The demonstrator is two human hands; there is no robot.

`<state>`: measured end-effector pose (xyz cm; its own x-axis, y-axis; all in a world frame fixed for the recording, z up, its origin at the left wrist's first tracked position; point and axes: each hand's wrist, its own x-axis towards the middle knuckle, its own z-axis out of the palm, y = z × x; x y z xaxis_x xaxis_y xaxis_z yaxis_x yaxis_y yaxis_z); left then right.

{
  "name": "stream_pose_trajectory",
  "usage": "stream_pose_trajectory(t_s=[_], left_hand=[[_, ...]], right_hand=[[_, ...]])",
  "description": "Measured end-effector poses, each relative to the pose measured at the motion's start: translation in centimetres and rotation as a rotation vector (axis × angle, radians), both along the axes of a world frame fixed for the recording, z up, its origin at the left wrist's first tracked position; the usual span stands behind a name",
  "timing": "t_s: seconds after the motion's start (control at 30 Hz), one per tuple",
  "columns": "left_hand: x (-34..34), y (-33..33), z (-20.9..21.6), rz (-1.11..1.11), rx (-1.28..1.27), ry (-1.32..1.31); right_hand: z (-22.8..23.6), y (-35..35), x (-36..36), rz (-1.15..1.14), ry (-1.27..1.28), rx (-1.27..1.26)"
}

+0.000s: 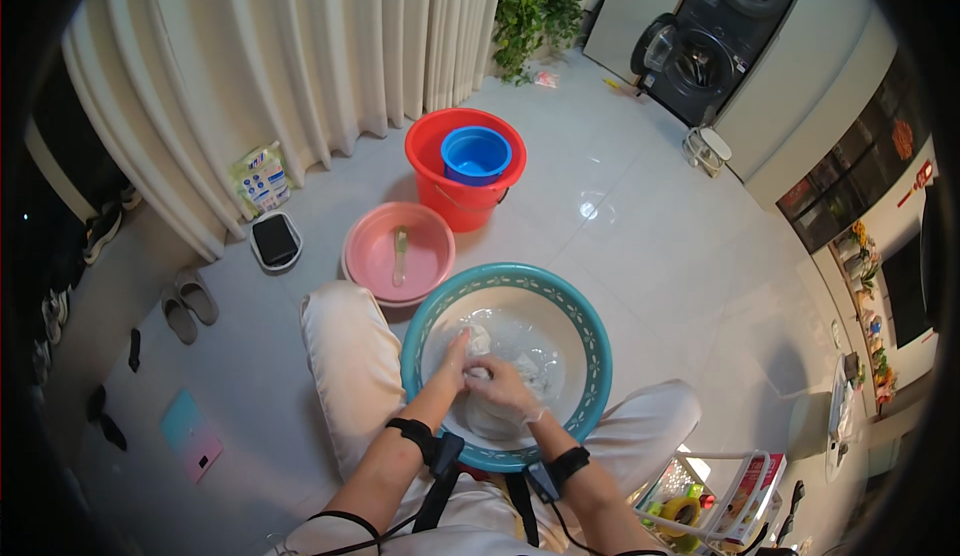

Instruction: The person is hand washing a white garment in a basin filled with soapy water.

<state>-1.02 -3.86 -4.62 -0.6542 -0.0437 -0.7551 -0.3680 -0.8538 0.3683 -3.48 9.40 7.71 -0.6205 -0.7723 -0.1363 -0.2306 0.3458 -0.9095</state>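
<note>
Between my knees sits a wide basin [597, 356] with a teal patterned rim and white inside, holding sudsy water. Both my hands are over it, close together at its left side. My left hand [454, 364] is closed around a bunched white cloth [480, 339], part of which sticks up past the fingers. My right hand [502, 386] meets it with bent fingers, gripping the same cloth; its fingertips are partly hidden. More wet white fabric [492, 422] lies in the water under my right hand. Black straps with small boxes circle both wrists.
Beyond the basin stand a pink basin [368, 256] with a pale green brush [400, 256] in it and a red bucket [450, 194] holding a blue basin [476, 154]. Slippers [190, 306] and a detergent bag [262, 178] are at left. A white rack [715, 496] stands near my right knee.
</note>
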Motion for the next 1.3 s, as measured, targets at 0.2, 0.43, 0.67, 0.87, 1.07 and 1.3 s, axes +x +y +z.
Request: stream_pose_trajectory(t_s=[0.2,0.43,0.67,0.87,1.07,1.3], left_hand=[[1.9,1.7,9.4,-0.201,0.169,0.148],[0.6,4.2,3.8,-0.031,0.091,0.030],[-0.7,4.3,8.2,0.022,-0.712,0.149],[-1.0,1.8,7.8,0.029,-1.165,0.215],[-1.7,3.0,2.5,-0.033,-0.975,0.101],[-1.5,3.6,4.4,-0.323,-0.722,-0.042]], right_hand=[[4.7,0.3,4.0,-0.162,0.324,-0.009],[0.9,0.4,1.4,-0.252,0.813,-0.088],[0.1,3.8,-3.0,-0.478,0.805,0.135],[1.9,6.0,-5.1,-0.508,0.785,0.448],[0.7,5.7,-5.8,-0.195,0.799,0.805],[-3.1,4.0,-7.4,-0.367,0.559,0.675]])
